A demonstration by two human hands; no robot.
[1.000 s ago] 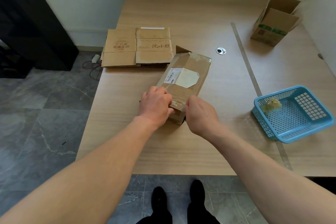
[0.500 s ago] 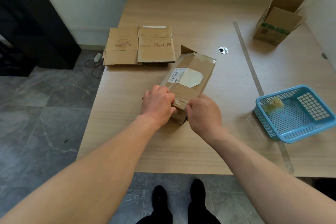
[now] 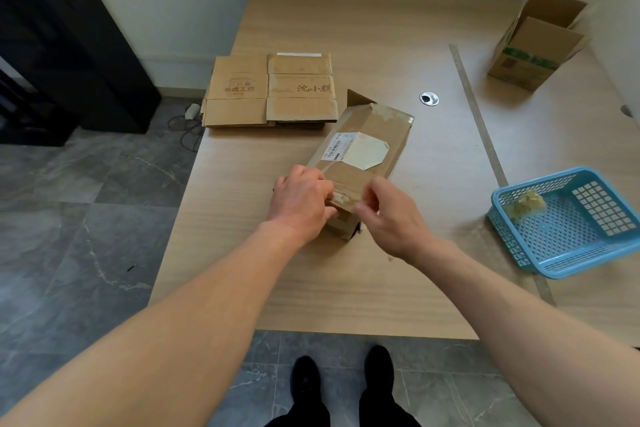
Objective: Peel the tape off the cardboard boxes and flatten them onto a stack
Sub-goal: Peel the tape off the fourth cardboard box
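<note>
A long taped cardboard box [image 3: 363,149] with a white shipping label lies at an angle in the middle of the table. My left hand [image 3: 301,203] grips its near end from the left side. My right hand [image 3: 389,218] pinches a strip of clear tape [image 3: 346,199] at that near end, with thumb and fingers lifted a little off the cardboard. A stack of flattened boxes [image 3: 270,90] lies at the table's far left edge. An open, upright box [image 3: 535,45] stands at the far right.
A blue plastic basket [image 3: 568,222] holding a wad of used tape [image 3: 524,206] sits at the right edge of the table [image 3: 346,288]. A metal strip [image 3: 481,135] runs along the tabletop, and a round cable hole [image 3: 428,98] lies behind the box.
My right hand has risen from the box's near end and pulled the tape up and to the right. My left hand has stayed gripping the box.
</note>
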